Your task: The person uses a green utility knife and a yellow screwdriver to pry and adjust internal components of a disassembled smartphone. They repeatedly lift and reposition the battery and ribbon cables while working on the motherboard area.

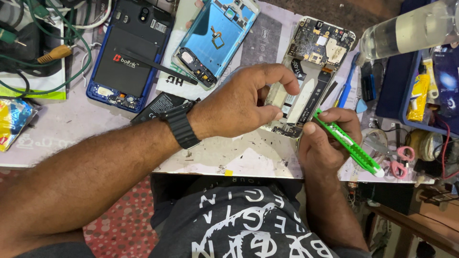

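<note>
We pinch the opened phone (306, 81) steady with our left hand (239, 102), while our right hand (330, 138) grips a green cutter (348, 143) at its near edge.

The counter (71, 129) carries a pale, scuffed work mat speckled with dark debris, evenly lit with soft shadows. Below the counter's near edge on the left lies a red floor covering (122, 224) dotted with pale spots. Right of the counter stands a brown wooden surface (420, 224), partly in shadow
</note>
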